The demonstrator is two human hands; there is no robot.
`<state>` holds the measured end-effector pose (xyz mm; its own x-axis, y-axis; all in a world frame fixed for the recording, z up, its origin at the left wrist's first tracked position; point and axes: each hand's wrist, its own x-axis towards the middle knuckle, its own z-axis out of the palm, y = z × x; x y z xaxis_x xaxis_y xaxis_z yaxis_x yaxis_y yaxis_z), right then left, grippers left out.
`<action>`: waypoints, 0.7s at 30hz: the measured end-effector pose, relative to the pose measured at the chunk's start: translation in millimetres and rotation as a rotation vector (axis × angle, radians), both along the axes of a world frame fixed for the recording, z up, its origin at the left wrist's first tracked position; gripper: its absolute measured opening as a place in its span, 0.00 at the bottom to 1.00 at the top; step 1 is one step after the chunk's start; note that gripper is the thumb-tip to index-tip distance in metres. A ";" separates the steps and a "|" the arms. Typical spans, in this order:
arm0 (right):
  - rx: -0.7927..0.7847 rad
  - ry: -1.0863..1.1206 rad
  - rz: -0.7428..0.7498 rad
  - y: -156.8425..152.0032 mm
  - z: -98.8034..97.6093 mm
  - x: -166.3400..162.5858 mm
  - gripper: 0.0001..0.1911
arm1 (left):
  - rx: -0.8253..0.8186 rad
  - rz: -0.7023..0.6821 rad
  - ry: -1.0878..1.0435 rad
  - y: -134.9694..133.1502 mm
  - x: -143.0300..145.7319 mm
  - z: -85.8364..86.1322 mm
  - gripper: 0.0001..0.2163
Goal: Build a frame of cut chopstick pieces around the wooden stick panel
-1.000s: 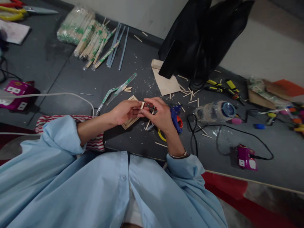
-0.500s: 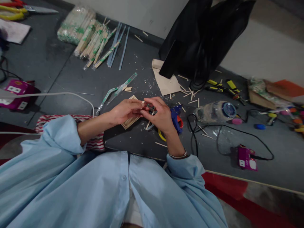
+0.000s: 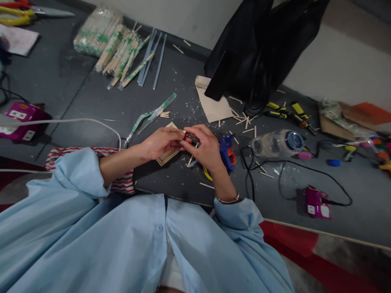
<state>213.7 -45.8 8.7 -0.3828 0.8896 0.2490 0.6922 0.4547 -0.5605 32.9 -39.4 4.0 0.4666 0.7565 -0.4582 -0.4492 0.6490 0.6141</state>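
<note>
My left hand is closed in a pinch, with the pale tip of a small wooden stick showing at its fingertips. Facing it, my right hand has its thumb and fingers bent together by the same spot; what lies between them is mostly hidden. Below my left hand a small panel of wooden sticks rests on the table, partly covered. A few loose sticks lie under my right hand. Beside my right wrist is a blue tool with orange and yellow parts.
Wrapped chopsticks and blue-grey strips lie at the back left. A black bag stands behind brown paper. To the right are a plastic bottle, cutters, black cables and a purple box. Striped cloth hangs at the table edge.
Almost nothing differs. The fingers of my right hand have shifted very slightly at the small stick; both hands stay in the same place.
</note>
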 end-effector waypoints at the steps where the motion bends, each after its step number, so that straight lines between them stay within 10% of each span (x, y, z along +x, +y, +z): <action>1: 0.003 -0.002 0.002 0.0 0.1 0.0 0.16 | 0.004 0.001 0.001 0.0 0.0 -0.3 0.04; 21: 0.069 0.064 0.005 1.0 -1.1 1.5 0.14 | -0.025 -0.034 -0.046 3.6 -3.1 1.7 0.09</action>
